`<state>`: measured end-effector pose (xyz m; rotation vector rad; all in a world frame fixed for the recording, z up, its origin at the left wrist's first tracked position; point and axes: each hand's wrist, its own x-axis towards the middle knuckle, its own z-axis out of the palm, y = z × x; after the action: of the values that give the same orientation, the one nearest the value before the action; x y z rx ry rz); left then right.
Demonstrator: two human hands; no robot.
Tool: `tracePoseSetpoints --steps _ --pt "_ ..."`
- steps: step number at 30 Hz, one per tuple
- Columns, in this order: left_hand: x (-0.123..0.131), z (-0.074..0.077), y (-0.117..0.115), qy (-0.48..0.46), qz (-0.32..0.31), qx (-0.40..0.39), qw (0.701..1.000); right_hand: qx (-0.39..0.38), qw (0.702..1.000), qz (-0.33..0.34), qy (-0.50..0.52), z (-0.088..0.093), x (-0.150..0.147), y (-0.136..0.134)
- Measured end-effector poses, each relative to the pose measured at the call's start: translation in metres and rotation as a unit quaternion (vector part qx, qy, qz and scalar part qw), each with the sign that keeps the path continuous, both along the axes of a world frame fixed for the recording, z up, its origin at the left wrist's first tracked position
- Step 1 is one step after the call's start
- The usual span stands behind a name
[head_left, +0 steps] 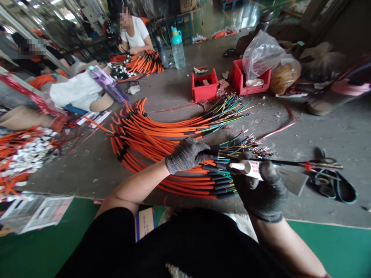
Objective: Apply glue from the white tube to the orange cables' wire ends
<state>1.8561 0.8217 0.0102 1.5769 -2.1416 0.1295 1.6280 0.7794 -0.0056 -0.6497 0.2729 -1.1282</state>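
Observation:
My left hand [187, 155], in a grey knit glove, is closed around a black-sleeved end of an orange cable, over the bundle of orange cables [150, 146] on the table. Thin coloured wires [243, 144] fan out from the cable ends to the right. My right hand [262, 189], gloved too, is closed around a small white tube [251, 169] with a red-printed label. Its white nozzle points left, towards the black sleeves [222, 185]. A thin black rod [290, 162] with a red band lies just beyond the right hand. Its fingers partly hide the tube.
Scissors [330, 181] with dark handles lie at the right. Two red bins [204, 85] [252, 87] stand beyond the cables, near plastic bags [262, 54]. A blue-capped bottle [177, 50] is farther back. A co-worker [136, 33] sits across the table. More cables [26, 150] lie at the left.

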Motion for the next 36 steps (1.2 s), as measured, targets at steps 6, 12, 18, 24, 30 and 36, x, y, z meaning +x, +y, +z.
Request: tracePoseSetpoints --steps 6,12,18,24,30,36 --pt "-0.006 -0.002 0.000 0.015 -0.042 -0.004 0.999 0.036 0.999 0.020 -0.004 0.008 0.002 0.000" --pt "-0.004 0.000 -0.010 0.022 -0.070 0.034 0.997 0.054 0.997 0.054 -0.012 0.015 0.003 -0.006" --pt "-0.010 0.004 -0.013 0.056 -0.092 0.044 0.993 0.044 0.998 0.050 -0.009 0.012 0.003 -0.006" --pt "-0.019 0.004 -0.015 0.147 -0.104 0.067 0.982 0.047 0.999 0.026 0.003 0.009 0.002 -0.007" --pt "0.017 -0.021 -0.022 0.150 -0.089 0.147 0.974 -0.004 0.996 0.027 0.087 -0.028 -0.007 -0.038" --pt "0.024 -0.050 -0.025 0.083 -0.046 0.081 0.992 -0.049 0.976 0.079 0.197 -0.049 -0.039 -0.029"
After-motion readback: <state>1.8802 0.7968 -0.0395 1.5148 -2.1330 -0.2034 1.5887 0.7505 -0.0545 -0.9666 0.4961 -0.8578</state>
